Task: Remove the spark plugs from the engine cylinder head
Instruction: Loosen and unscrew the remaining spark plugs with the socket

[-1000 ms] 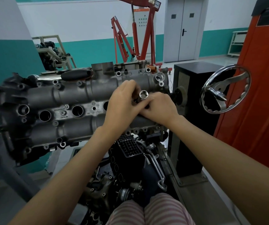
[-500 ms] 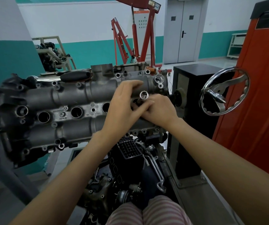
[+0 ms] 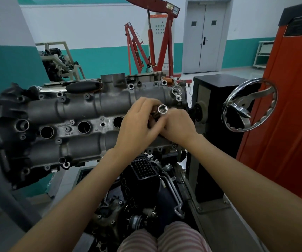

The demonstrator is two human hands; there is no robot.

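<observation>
Centrally, both hands meet over the right end of the cylinder head [image 3: 77, 113].
Left hand [image 3: 137, 128]: fingers curled round the socket [image 3: 162, 109], gripping its shaft.
Right hand [image 3: 178, 126]: fingers curled at the socket's lower part, touching the left hand; exact hold hidden.
Socket: chrome, open end facing up, standing out of the rightmost plug well.
Spark plug: hidden, cannot tell whether one sits in the socket.
Cylinder head: grey casting, mounted on a stand; three open plug wells [image 3: 83, 127] in a row left of the hands.
Handwheel [image 3: 249, 105]: chrome, just right of the head, on a black post [image 3: 212, 99].
Cabinet [image 3: 292, 106]: orange, far right.
Hoist [image 3: 157, 44]: red, behind, near the grey door [image 3: 205, 35].
</observation>
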